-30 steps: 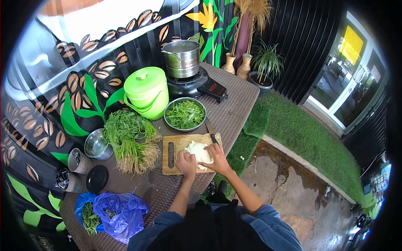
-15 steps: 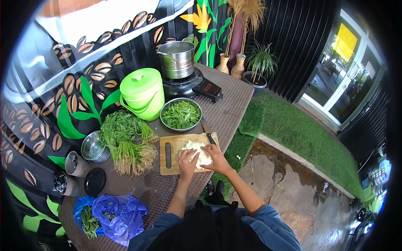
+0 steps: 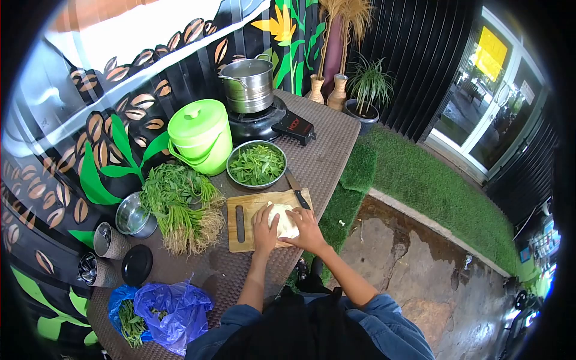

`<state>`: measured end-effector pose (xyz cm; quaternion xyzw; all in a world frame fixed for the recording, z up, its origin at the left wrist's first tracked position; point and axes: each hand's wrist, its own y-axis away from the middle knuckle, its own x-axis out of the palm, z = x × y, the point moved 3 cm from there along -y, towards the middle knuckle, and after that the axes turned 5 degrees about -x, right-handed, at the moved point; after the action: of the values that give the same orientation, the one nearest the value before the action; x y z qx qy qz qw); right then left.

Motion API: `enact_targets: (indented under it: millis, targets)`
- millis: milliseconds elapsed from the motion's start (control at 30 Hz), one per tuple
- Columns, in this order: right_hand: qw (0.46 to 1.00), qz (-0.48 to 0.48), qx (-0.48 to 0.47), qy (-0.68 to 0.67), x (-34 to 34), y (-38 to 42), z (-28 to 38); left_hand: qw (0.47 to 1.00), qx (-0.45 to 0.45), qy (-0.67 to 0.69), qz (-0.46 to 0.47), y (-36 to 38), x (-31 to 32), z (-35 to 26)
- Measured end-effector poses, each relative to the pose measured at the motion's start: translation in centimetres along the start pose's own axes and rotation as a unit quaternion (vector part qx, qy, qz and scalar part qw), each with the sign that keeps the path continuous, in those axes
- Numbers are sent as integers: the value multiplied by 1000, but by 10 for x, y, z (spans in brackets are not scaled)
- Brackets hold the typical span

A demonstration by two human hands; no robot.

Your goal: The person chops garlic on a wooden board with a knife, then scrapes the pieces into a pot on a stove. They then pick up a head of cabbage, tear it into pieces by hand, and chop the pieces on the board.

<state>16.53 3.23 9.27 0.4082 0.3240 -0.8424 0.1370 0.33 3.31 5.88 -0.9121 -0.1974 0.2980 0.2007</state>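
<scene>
A pale lump lies on the wooden board between the fingers of the left hand and right hand, both curved and clasped on its sides. Just beyond the right fingers is a knife; farther out, leaves; left of the left fingers, rooted greens.

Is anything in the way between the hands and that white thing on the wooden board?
Nothing visible is in the way: the left hand and right hand both touch the white thing on the wooden board. The knife lies beyond, not between.
</scene>
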Motion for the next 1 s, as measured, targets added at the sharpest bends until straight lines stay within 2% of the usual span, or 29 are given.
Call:
enact_targets:
  millis: [33,100,167,233,300,333,367,433,567,633,767,833,867,967,1000]
  targets:
    - [999,-15,5,30,-1,0,8,1000,0,1,0,0,0,4]
    - [999,15,25,42,7,3,17,998,-55,7,-39,0,-5,13]
    - [997,12,-3,78,17,6,17,997,-65,25,-46,4,-8,14]
    - [998,47,8,50,19,1,9,992,-83,-10,-90,9,-11,14]
    - [984,118,-51,123,19,-10,-1,989,-88,-7,-122,16,-11,12]
    - [982,149,-56,105,17,-19,-9,984,-90,-2,-154,19,-11,11]
    - [982,149,-56,103,15,-26,-16,984,-90,-4,-153,22,-11,11]
    - [970,114,-78,198,6,-38,-20,981,-140,-1,-135,26,-10,14]
    - [978,74,-67,181,14,-43,-35,978,-154,-27,-139,31,-6,9]
    - [984,63,-69,153,16,-36,-27,970,-196,57,-130,37,2,22]
    - [979,98,-48,172,5,-21,-11,959,-202,114,-161,45,6,9]
    - [998,54,-10,31,-3,-16,-8,937,-245,190,-161,45,5,-2]
    - [999,17,-27,26,1,-15,-11,937,-245,191,-161,43,5,0]
    - [998,42,-17,47,-4,-19,-3,958,-223,115,-137,38,10,19]
    - [995,35,-41,80,-5,-23,-1,960,-201,107,-161,34,11,22]
